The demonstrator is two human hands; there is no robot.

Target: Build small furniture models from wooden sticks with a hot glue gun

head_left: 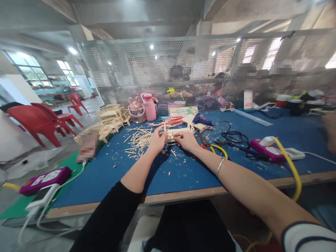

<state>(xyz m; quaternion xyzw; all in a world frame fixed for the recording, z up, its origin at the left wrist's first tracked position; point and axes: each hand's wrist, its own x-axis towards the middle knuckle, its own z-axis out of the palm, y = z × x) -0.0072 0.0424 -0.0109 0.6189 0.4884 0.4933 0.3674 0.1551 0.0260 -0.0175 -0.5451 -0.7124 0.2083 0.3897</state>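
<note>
Between my hands is a small wooden stick model (172, 134), a light frame with a flat top, close above the blue tabletop. My left hand (157, 139) grips its left end with thumb and fingers. On its right front, my right hand (187, 140) pinches the edge; the fingertips partly cover it. A heap of loose wooden sticks (140, 140) lies just left of my left hand. Beyond my right hand rests a blue glue gun (201, 120) on a wooden piece. Pliers with yellow and red handles (219, 148) lie beside my right wrist.
Finished-looking wooden models (111, 119) are stacked at the left edge. A pink bottle (149, 107) and a clear jug (137, 111) stand behind the sticks. Cables and a purple power strip (267, 150) lie right, near a ruler (252, 117). A mesh partition (131, 66) backs the table; people sit beyond.
</note>
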